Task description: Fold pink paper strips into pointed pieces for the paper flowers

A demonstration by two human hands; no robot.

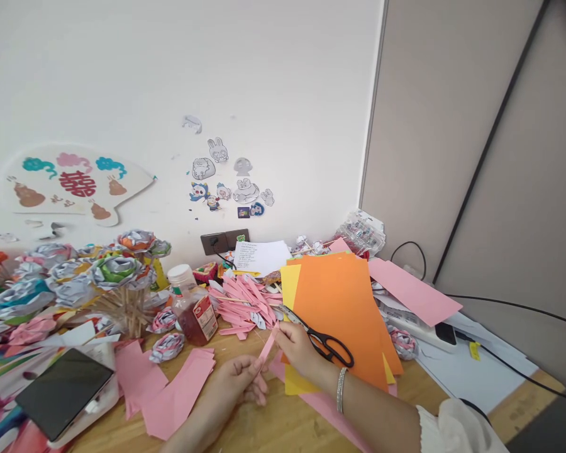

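Observation:
A narrow pink paper strip (267,345) stretches between my two hands above the wooden table. My left hand (243,380) pinches its lower end, while the fingers of my right hand (295,346) close on the upper end. Just beyond them lies a heap of folded pink paper pieces (245,299). Black-handled scissors (330,346) rest on orange paper sheets (334,302), right beside my right hand. To the left of my left hand, flat pink paper pieces (179,396) lie on the table (273,428).
A bottle of dark red liquid (194,311) stands behind the flat pink pieces. Paper flowers on sticks (117,270) crowd the left side. A black-screened phone or tablet (65,391) lies at front left. Cables run across white paper (466,365) at right.

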